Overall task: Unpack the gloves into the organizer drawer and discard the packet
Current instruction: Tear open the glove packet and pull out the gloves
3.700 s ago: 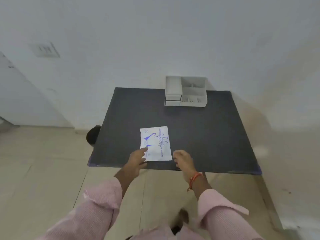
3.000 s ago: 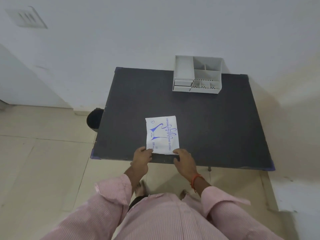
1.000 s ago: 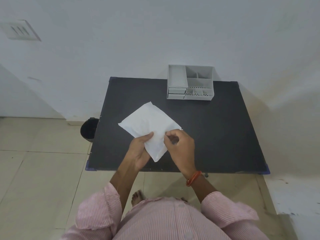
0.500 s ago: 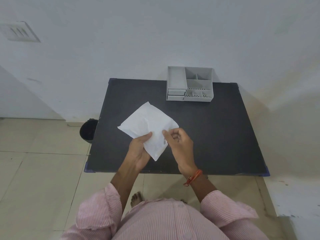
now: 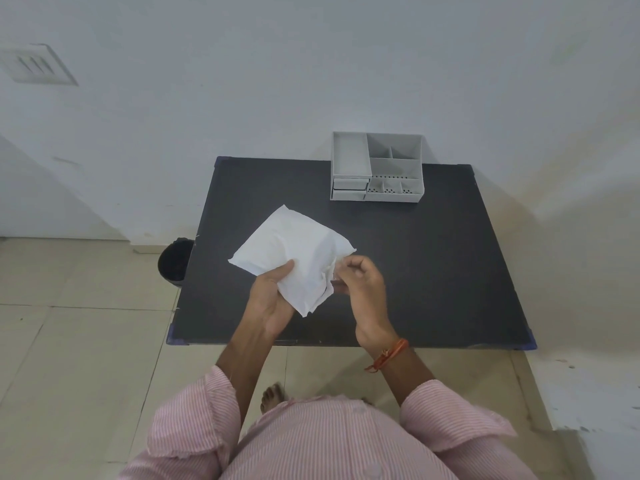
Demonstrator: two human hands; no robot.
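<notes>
The white glove packet (image 5: 294, 252) is held up over the near part of the black table (image 5: 433, 271), plain side facing me and turned diagonally. My left hand (image 5: 268, 294) grips its lower left part from underneath, thumb on top. My right hand (image 5: 358, 282) pinches the packet's crumpled right edge, where a bit of thin clear film shows between the fingers. No glove can be told apart from the packet. The grey organizer (image 5: 377, 168) stands at the table's far edge against the wall, its two small drawers (image 5: 349, 189) at the front left both pushed in.
A black bin (image 5: 175, 259) stands on the tiled floor just left of the table, partly hidden by the table edge. A white wall runs behind the table. My bare foot (image 5: 273, 396) shows below the table's near edge.
The packet was lifted off the table and flipped to its plain side. In the last second my right hand shifted along the right edge, which now looks crumpled and pulled open.
</notes>
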